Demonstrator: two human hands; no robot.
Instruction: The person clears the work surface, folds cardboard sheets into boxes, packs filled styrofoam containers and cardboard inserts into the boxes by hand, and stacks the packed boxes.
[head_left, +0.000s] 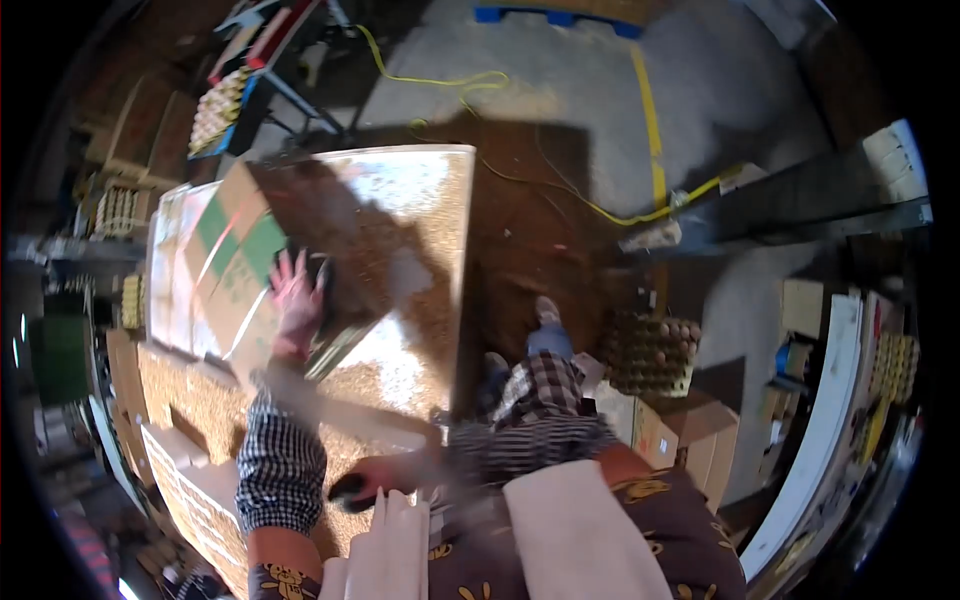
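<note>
My left hand lies with fingers spread on a large cardboard box that has green printing and a pale strap. The box sits tilted in view on a worn, debris-covered table. My right hand, dark at the fingertips and smeared by motion, is low over the table near my body. What it holds, if anything, cannot be made out. A blurred pale strip crosses between my two forearms.
Stacked egg trays and an open cardboard box stand on the floor at right. A yellow cable runs across the floor. A metal beam juts in from the right. More egg trays stand at upper left.
</note>
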